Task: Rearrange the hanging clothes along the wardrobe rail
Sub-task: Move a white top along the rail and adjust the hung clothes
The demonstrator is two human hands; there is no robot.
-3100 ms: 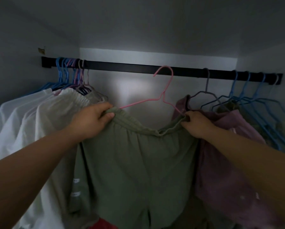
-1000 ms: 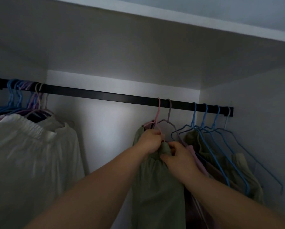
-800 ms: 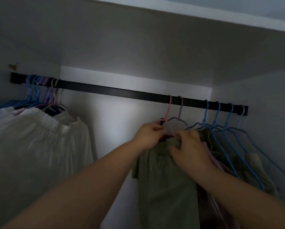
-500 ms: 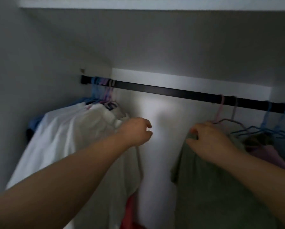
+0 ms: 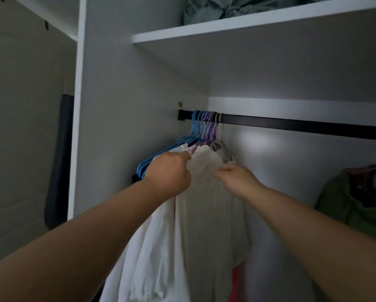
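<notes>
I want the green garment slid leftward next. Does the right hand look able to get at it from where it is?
Probably yes: the right hand is at the white garment, and only bare rail and open space separate it from the green garment.

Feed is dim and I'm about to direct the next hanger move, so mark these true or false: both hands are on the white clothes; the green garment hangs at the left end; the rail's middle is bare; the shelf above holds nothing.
1. Both hands are on the white clothes. True: left hand and right hand are at their tops.
2. The green garment hangs at the left end. False: it is at the right.
3. The middle of the rail is bare. True.
4. The shelf holds nothing. False: bundled fabric lies on it.
</notes>
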